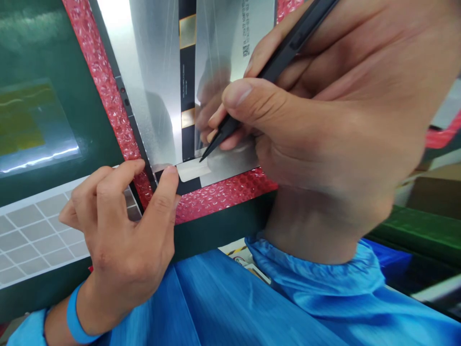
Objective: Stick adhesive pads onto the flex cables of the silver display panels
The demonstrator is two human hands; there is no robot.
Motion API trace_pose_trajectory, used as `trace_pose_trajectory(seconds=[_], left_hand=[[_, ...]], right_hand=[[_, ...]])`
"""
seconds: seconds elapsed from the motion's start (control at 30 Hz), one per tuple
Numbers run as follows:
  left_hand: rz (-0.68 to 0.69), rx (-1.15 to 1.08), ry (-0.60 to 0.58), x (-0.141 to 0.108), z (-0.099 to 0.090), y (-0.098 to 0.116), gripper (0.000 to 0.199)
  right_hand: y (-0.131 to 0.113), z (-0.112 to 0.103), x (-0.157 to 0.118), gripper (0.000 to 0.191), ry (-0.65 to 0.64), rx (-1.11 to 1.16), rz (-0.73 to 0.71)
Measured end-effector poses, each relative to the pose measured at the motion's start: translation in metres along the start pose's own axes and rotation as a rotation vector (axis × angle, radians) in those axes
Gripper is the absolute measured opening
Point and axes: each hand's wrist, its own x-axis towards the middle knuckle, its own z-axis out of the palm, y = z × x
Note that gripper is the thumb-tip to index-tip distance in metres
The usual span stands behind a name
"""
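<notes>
A shiny metal panel [154, 86] with a black strip [187, 72] down its middle lies on red bubble wrap [223, 192]. My right hand [324, 115] grips black tweezers [277, 62]; their tip rests at a small translucent sticker [192, 169] on the panel's near edge. My left hand [122, 245] rests at the panel's lower left corner, thumb pressing the black edge beside the sticker, fingers curled.
A sheet of several grey square stickers [32, 235] lies at the left on the green mat [72, 110]. A glossy film piece [36, 129] sits farther left. Blue sleeves fill the foreground. Boxes and a green surface [421, 230] show at the right.
</notes>
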Motion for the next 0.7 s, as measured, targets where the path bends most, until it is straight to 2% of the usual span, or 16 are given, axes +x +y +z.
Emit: trace_pose_trajectory(seconds=[0.33,0.53,0.7], left_hand=[[0.01,0.006,0.014,0.003,0.0,0.003,0.035],[0.023,0.048,-0.041,0.003,0.001,0.007,0.051],[0.045,0.165,-0.043,0.0,-0.001,0.013,0.051]], right_hand=[[-0.003,0.001,-0.001,0.019,0.011,-0.036,0.04],[-0.004,0.0,0.0,0.02,-0.008,-0.024,0.026],[-0.005,-0.004,0.003,0.022,0.014,-0.117,0.025]])
